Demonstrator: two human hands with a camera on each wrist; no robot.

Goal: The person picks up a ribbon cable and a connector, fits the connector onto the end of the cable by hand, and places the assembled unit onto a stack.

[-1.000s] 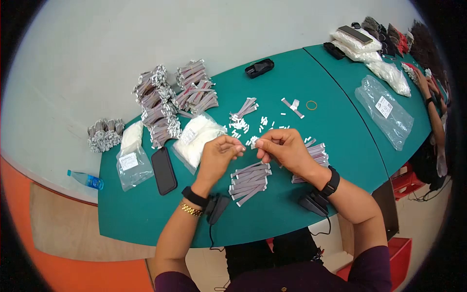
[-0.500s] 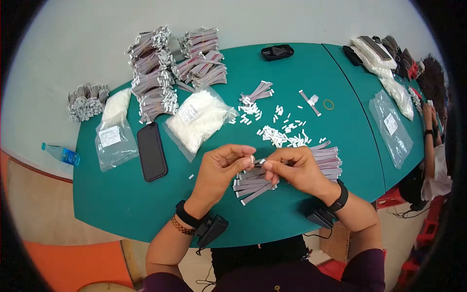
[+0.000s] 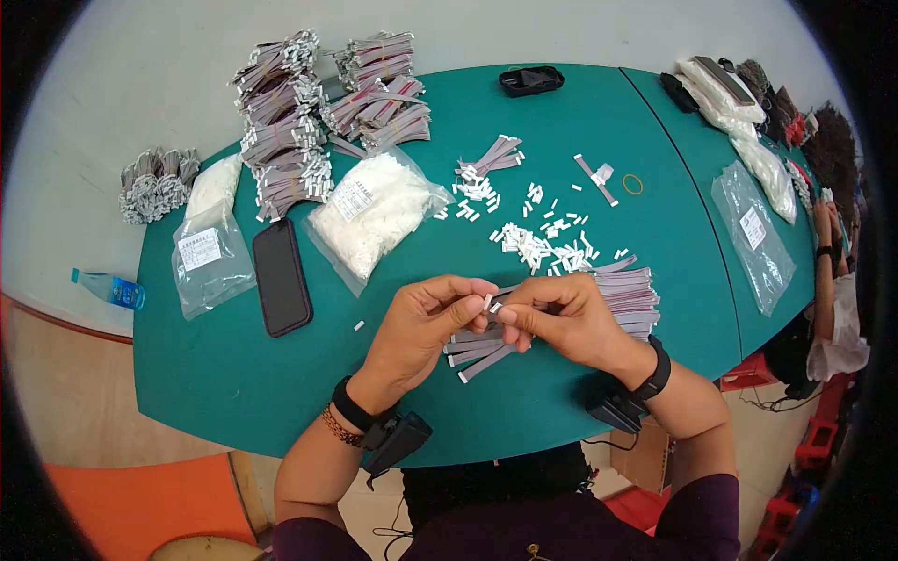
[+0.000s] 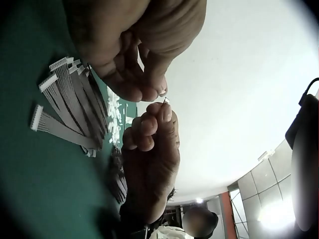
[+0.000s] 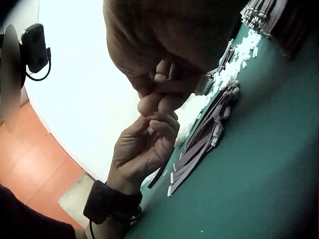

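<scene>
Fingertip to fingertip, both hands meet over the near middle of the green table. The left hand pinches a small white connector piece between thumb and forefinger. Facing it, the right hand pinches a small white connector end close beside that piece. From the right hand's fingers a flat grey ribbon cable sticks out in the right wrist view; most of it is hidden by the hand. Below the hands lie grey ribbon cables with white ends, and another bunch lies by the right hand.
Loose white pieces are scattered beyond the hands. A bag of white pieces, a phone and a smaller bag lie left. Cable bundles are stacked by the wall. Another person's arm is far right.
The right hand has come back from beside the loose white pieces toward the left hand. The two held white parts are now closer together. The head view has shifted.
</scene>
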